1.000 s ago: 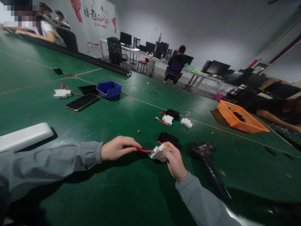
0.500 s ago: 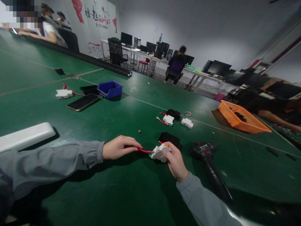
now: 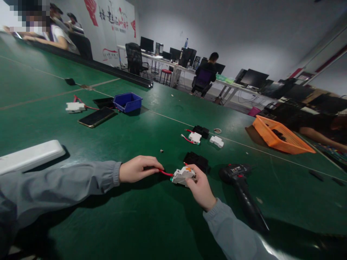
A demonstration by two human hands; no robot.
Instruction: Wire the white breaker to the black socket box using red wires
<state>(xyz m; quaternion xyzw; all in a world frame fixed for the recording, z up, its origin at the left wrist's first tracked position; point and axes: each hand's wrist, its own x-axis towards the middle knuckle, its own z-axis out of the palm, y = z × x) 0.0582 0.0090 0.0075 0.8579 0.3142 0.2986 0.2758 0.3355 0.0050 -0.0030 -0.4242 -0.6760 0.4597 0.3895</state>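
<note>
My left hand pinches the end of a short red wire between thumb and fingers. The wire runs right into a white circuit breaker with a green part at its lower left and an orange part on top. Thumb and fingers of my right hand are closed on the breaker's right side, just above the table. Right behind it lies a black block-shaped part. Beyond that are a second white breaker with red wires, another black part and a plain white breaker.
A black cordless drill lies right of my right hand. On the green table are a small screw-like piece, a phone, a blue bin, a white long case and an orange basket. Other people sit around.
The breaker has tipped flatter and come slightly down and left in my right hand. My left hand stays nearly still on the wire.
</note>
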